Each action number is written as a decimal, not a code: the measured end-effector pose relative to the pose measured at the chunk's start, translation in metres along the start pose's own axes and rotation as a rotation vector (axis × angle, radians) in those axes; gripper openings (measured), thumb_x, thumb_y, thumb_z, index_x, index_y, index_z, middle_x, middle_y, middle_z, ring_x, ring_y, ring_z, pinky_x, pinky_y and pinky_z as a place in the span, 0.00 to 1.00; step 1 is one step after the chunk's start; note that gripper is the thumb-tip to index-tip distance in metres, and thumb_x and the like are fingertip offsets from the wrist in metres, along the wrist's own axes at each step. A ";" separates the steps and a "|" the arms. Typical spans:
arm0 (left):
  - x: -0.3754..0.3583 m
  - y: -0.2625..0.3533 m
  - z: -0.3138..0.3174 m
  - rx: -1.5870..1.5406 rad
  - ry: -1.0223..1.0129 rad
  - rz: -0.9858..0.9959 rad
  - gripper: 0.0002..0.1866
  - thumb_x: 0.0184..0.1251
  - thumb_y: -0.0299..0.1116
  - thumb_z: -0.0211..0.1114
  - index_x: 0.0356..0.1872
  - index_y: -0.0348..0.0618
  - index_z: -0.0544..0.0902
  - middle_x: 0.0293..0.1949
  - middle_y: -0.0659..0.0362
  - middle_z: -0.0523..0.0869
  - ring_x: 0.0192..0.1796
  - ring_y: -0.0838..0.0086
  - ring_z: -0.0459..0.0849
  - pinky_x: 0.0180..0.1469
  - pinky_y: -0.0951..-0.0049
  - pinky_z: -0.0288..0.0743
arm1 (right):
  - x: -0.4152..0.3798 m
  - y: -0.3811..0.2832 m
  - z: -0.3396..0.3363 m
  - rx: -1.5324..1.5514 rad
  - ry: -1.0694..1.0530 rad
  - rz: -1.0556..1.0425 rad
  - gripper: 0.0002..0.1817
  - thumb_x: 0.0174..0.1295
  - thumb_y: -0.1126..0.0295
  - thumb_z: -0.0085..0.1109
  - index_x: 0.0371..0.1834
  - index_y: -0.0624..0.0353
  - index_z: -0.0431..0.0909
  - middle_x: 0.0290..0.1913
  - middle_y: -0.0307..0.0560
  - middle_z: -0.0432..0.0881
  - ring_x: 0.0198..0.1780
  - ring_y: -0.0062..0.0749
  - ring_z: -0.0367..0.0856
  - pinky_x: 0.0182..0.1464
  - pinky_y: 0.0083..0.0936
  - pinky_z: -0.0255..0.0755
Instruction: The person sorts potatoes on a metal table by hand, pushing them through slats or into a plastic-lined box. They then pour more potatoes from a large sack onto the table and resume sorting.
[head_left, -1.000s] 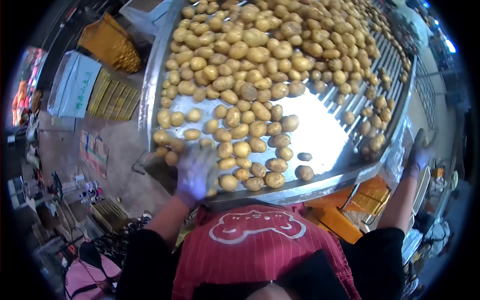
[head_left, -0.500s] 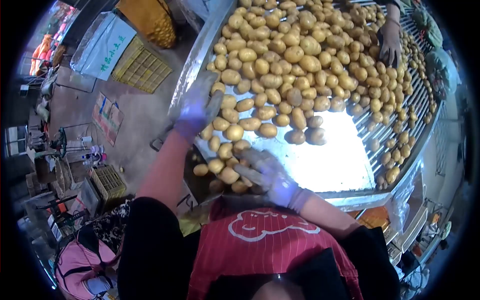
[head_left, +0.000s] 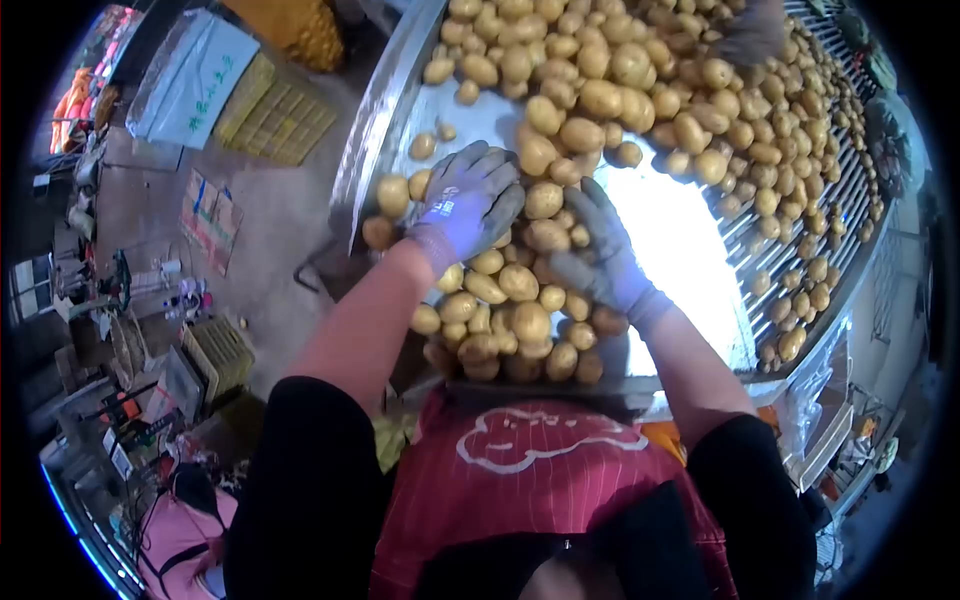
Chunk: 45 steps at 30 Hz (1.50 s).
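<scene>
My left hand, in a grey and purple glove, lies palm down over potatoes on the metal sorting table, its fingers extended. Across from it, my right hand, gloved alike, has thumb and fingers apart and rests against the side of the potatoes. Neither hand is closed round a single potato. Between my hands and down to the table's near edge lies a cluster of loose potatoes. Beyond them spreads a larger heap of potatoes. My palms are hidden from view.
A co-worker's gloved hand, blurred, reaches into the heap at the far side. Metal bars form the table's right part, with potatoes on them. A raised metal rim runs along the left. Yellow crates stand on the floor at left.
My left hand has moved right, onto the potatoes; my right hand has moved up and right. More potatoes now lie near the front edge, and bare metal shows at upper left.
</scene>
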<state>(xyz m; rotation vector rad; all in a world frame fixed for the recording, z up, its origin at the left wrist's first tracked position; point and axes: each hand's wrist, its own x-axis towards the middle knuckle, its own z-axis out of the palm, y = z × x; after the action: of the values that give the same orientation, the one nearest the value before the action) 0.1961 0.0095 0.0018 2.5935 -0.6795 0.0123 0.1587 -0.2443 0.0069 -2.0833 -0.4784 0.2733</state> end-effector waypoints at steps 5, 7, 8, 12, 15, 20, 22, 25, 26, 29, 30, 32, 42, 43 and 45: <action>-0.101 0.033 -0.054 -0.196 -0.127 0.105 0.23 0.69 0.34 0.64 0.64 0.42 0.77 0.65 0.51 0.79 0.65 0.56 0.78 0.71 0.54 0.66 | -0.076 -0.006 -0.052 -0.227 -0.257 -0.147 0.59 0.41 0.45 0.82 0.77 0.53 0.62 0.72 0.65 0.66 0.71 0.63 0.67 0.72 0.54 0.62; -0.169 0.004 -0.019 -0.754 -0.056 -0.338 0.22 0.71 0.33 0.63 0.65 0.42 0.76 0.66 0.52 0.78 0.66 0.59 0.78 0.70 0.56 0.68 | -0.122 0.035 -0.078 -0.462 -0.256 -0.055 0.57 0.39 0.45 0.83 0.73 0.57 0.66 0.72 0.67 0.65 0.70 0.64 0.67 0.70 0.55 0.64; -0.190 -0.008 -0.007 -1.295 0.036 -0.778 0.22 0.74 0.33 0.62 0.66 0.41 0.76 0.67 0.54 0.77 0.67 0.63 0.77 0.70 0.57 0.69 | -0.132 0.037 -0.076 -0.511 -0.242 -0.109 0.56 0.39 0.46 0.83 0.72 0.58 0.66 0.71 0.67 0.65 0.70 0.65 0.67 0.69 0.55 0.65; -0.141 -0.039 -0.048 -0.911 0.142 -0.493 0.22 0.73 0.32 0.63 0.66 0.42 0.76 0.66 0.52 0.78 0.64 0.61 0.80 0.66 0.57 0.72 | -0.096 -0.013 -0.023 -0.318 -0.185 -0.169 0.53 0.40 0.58 0.83 0.72 0.59 0.65 0.69 0.68 0.64 0.66 0.67 0.69 0.66 0.53 0.69; -0.078 -0.057 -0.030 -0.144 0.194 -0.090 0.21 0.70 0.36 0.65 0.62 0.45 0.79 0.64 0.48 0.79 0.59 0.54 0.82 0.66 0.54 0.71 | -0.083 -0.020 0.037 -0.245 -0.228 -0.224 0.57 0.43 0.62 0.81 0.80 0.48 0.57 0.76 0.65 0.58 0.73 0.66 0.63 0.73 0.50 0.62; -0.055 -0.016 -0.027 0.086 0.081 -0.093 0.18 0.67 0.38 0.65 0.56 0.46 0.82 0.63 0.46 0.79 0.58 0.50 0.81 0.64 0.51 0.70 | -0.056 -0.061 0.043 -0.467 -0.230 -0.399 0.43 0.50 0.64 0.74 0.74 0.48 0.68 0.71 0.61 0.68 0.72 0.56 0.68 0.71 0.47 0.66; -0.072 0.007 -0.042 -0.102 0.086 0.000 0.19 0.68 0.38 0.64 0.58 0.46 0.81 0.65 0.45 0.78 0.61 0.49 0.80 0.65 0.50 0.70 | -0.071 0.008 -0.018 -0.488 -0.046 -0.116 0.40 0.51 0.61 0.73 0.71 0.54 0.71 0.69 0.62 0.69 0.71 0.55 0.68 0.70 0.44 0.67; -0.114 0.012 -0.005 -0.339 -0.018 0.018 0.21 0.69 0.36 0.64 0.61 0.45 0.80 0.67 0.44 0.76 0.64 0.49 0.78 0.67 0.51 0.68 | -0.067 0.049 -0.065 -0.493 0.339 0.015 0.35 0.61 0.59 0.67 0.72 0.53 0.70 0.69 0.58 0.71 0.69 0.58 0.70 0.70 0.51 0.65; -0.117 0.011 -0.006 -0.371 -0.085 -0.040 0.22 0.69 0.34 0.63 0.63 0.43 0.79 0.67 0.42 0.76 0.66 0.48 0.77 0.69 0.51 0.68 | -0.072 0.052 -0.068 -0.643 0.221 0.002 0.35 0.61 0.57 0.67 0.71 0.54 0.71 0.70 0.60 0.70 0.70 0.60 0.69 0.70 0.51 0.66; -0.121 0.006 -0.022 -0.554 0.111 -0.254 0.23 0.66 0.33 0.66 0.62 0.40 0.79 0.60 0.43 0.81 0.61 0.49 0.80 0.65 0.53 0.73 | -0.081 0.044 -0.071 -0.941 0.091 -0.104 0.30 0.64 0.60 0.66 0.70 0.55 0.74 0.65 0.58 0.76 0.63 0.52 0.77 0.63 0.43 0.73; -0.124 0.014 -0.027 -0.643 0.209 -0.372 0.24 0.64 0.33 0.68 0.61 0.39 0.79 0.56 0.44 0.83 0.59 0.49 0.82 0.63 0.54 0.75 | -0.084 0.034 -0.070 -0.243 0.199 0.198 0.28 0.64 0.65 0.66 0.69 0.56 0.75 0.62 0.54 0.79 0.58 0.44 0.79 0.60 0.38 0.75; -0.123 0.034 -0.040 -0.549 0.002 -0.240 0.27 0.62 0.33 0.70 0.63 0.39 0.77 0.58 0.44 0.82 0.58 0.49 0.82 0.62 0.54 0.75 | -0.088 0.017 -0.063 0.125 0.222 0.318 0.26 0.66 0.74 0.64 0.68 0.59 0.75 0.50 0.44 0.85 0.46 0.23 0.80 0.52 0.24 0.77; -0.133 0.085 -0.021 -0.344 -0.219 -0.068 0.26 0.59 0.36 0.73 0.59 0.41 0.79 0.58 0.47 0.81 0.60 0.53 0.79 0.63 0.55 0.72 | -0.069 -0.074 0.045 -0.428 -0.427 0.377 0.33 0.59 0.61 0.70 0.69 0.49 0.71 0.52 0.57 0.81 0.47 0.48 0.85 0.51 0.37 0.81; -0.132 0.075 -0.027 -0.452 -0.248 -0.136 0.25 0.62 0.36 0.72 0.59 0.40 0.79 0.59 0.46 0.81 0.60 0.51 0.79 0.63 0.55 0.73 | -0.074 -0.065 0.044 -0.430 -0.409 0.371 0.33 0.59 0.61 0.70 0.69 0.49 0.71 0.52 0.57 0.81 0.47 0.48 0.85 0.51 0.37 0.81; -0.111 0.061 -0.036 -0.551 -0.269 -0.176 0.24 0.64 0.35 0.70 0.59 0.40 0.79 0.59 0.46 0.80 0.60 0.50 0.80 0.62 0.55 0.74 | -0.089 -0.040 0.029 0.054 -0.149 0.233 0.27 0.60 0.63 0.70 0.64 0.51 0.77 0.51 0.54 0.82 0.48 0.44 0.85 0.53 0.35 0.80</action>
<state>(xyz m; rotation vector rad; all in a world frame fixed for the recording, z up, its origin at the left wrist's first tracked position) 0.0738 0.0288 0.0464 2.1221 -0.4581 -0.5137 0.0584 -0.2418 0.0262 -2.0756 -0.3120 0.5750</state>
